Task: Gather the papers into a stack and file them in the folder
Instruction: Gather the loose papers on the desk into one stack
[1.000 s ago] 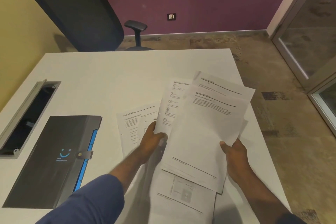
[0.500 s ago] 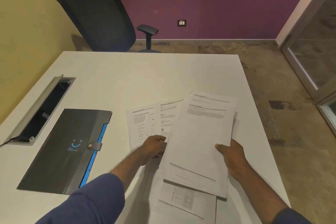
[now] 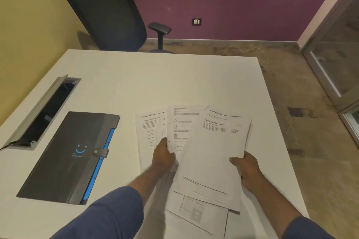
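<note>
You are drawing the fanned papers [image 3: 213,151] tighter than 1 second ago, right hand [image 3: 245,169] gripping their edge, left hand [image 3: 163,158] pinching loose sheets; gathering is continuing; the folder [image 3: 64,157] is lying closed on the worktop [image 3: 155,79].

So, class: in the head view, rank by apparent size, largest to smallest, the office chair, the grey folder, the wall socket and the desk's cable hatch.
1. Grey folder, though it lies nearer the camera than the chair, so this is unsure.
2. Office chair.
3. Cable hatch.
4. Wall socket, clearly smallest.
</note>
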